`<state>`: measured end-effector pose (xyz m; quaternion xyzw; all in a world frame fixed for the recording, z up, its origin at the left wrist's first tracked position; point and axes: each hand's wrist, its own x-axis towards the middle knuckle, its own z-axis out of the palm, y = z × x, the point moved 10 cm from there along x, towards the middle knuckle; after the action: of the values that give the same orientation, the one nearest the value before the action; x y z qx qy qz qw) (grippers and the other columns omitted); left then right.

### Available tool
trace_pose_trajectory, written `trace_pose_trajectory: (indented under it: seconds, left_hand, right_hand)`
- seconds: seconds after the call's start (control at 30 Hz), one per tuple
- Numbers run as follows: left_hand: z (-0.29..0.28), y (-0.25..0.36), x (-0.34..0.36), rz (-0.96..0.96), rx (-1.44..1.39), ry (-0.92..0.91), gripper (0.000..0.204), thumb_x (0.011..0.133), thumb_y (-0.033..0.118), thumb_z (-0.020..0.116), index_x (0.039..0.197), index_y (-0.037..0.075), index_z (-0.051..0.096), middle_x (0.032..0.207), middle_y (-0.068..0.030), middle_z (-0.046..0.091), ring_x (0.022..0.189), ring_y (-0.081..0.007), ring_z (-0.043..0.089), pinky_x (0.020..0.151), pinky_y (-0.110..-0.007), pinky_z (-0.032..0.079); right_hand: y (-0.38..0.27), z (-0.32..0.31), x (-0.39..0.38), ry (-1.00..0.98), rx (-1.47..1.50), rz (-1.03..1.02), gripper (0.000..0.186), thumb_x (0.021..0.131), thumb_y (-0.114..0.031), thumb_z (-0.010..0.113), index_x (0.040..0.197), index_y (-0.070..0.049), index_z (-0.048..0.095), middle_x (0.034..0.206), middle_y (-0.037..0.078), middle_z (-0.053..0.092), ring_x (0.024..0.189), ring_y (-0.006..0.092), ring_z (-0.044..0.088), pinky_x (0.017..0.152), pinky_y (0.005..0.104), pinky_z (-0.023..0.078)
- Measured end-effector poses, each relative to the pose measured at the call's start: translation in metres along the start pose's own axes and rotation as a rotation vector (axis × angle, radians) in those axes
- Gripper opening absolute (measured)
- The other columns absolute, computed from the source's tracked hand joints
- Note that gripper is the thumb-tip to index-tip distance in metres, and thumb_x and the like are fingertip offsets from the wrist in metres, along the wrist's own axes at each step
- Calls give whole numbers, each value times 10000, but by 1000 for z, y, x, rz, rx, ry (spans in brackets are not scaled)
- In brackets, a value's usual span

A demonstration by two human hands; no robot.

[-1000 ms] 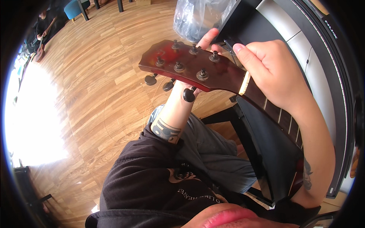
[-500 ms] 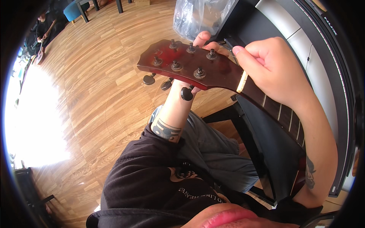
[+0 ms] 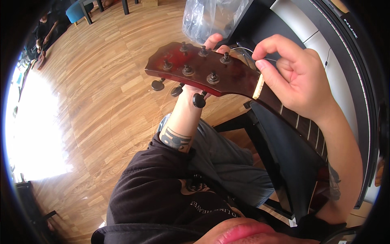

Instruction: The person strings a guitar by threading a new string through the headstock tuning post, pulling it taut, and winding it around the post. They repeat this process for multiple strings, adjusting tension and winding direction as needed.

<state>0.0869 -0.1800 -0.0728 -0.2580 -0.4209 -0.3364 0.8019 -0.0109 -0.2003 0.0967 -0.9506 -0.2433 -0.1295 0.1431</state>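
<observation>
A dark red guitar headstock tilts across the upper middle, with metal string posts on its face and black tuning pegs along the near edge. Behind it reaches my left hand, fingers curled past the far edge; the palm is hidden by the wood. My right hand is above the fretboard beside the pale nut, thumb and index finger pinching a thin guitar string that arcs toward the headstock's far side. Bare frets show along the neck.
A clear plastic bag stands on the wood floor at the far side. Along the right runs a keyboard piano. A black bench is under the neck. At far left a person sits with a stringed instrument.
My right hand has turned and opened out from a closed fist shape, its index finger now raised. A loop of string shows between it and the headstock. My left hand barely moved.
</observation>
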Motion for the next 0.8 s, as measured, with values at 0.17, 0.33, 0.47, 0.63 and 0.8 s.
trace_pose_trajectory:
  seconds: [0.17,0.33,0.47,0.63,0.8]
  left_hand:
    - [-1,3,-3,9,50,24,737,976,488,618,1512,65,339,1357,-191,555,1302,-376,537,1068,-552,496]
    - [-5,3,-1,4,82,40,729,982,467,619,1487,29,328,1368,-238,569,1276,-373,572,1044,-522,524]
    - [-6,1,-2,-40,183,42,728,974,469,631,1448,5,330,1319,-237,601,1210,-359,625,1008,-489,555]
    - [1,0,1,-28,216,50,712,963,469,651,1417,10,351,1275,-231,622,1165,-338,656,970,-459,582]
    - [-2,2,-2,-28,223,72,679,972,457,646,1407,19,364,1282,-236,622,1157,-334,663,959,-448,588]
  right_hand:
    - [-2,1,0,18,49,-56,33,928,-6,646,936,-29,669,483,-40,318,441,46,286,480,252,243]
    - [0,1,-1,-5,34,-43,16,901,-5,650,899,-16,661,488,-34,323,443,55,299,479,254,266]
    - [-4,3,-5,7,55,-107,42,867,14,611,843,-19,618,506,-25,331,445,62,299,474,259,268]
    - [-7,10,5,-38,16,-160,72,833,27,524,776,-17,527,557,19,365,493,75,332,481,271,276]
    - [19,20,5,-96,129,84,180,840,-49,556,680,-12,481,552,49,353,505,103,347,484,299,285]
